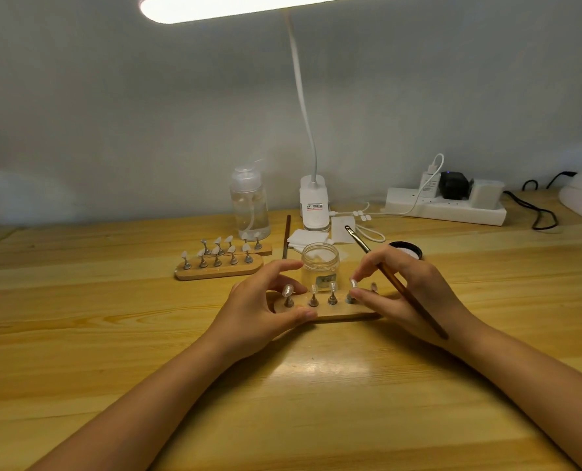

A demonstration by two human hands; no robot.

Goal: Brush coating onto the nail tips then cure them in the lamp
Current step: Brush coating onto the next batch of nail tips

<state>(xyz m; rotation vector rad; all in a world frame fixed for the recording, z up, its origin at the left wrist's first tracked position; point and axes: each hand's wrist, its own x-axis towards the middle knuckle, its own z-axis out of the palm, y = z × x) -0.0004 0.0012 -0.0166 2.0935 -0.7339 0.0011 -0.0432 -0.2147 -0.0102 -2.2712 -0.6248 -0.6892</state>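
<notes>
The left hand [262, 307] grips the rounded end of a flat wooden holder board [337, 312] between thumb and curled fingers. The right hand [408, 297] pinches one glossy nail tip [353, 283] on its metal stand, with a slim brown brush [398, 283] tucked along its fingers. Just beyond both hands stands a clear open jar [319, 263]; its label is too blurred to make out.

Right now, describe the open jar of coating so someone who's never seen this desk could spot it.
Start at the white clip lamp base at the back of the wooden desk and come toward the hands. The small clear jar stands just behind the nail tip stand they hold. Unlike the tall pump bottle, it is squat, lidless and wide-mouthed.
</notes>
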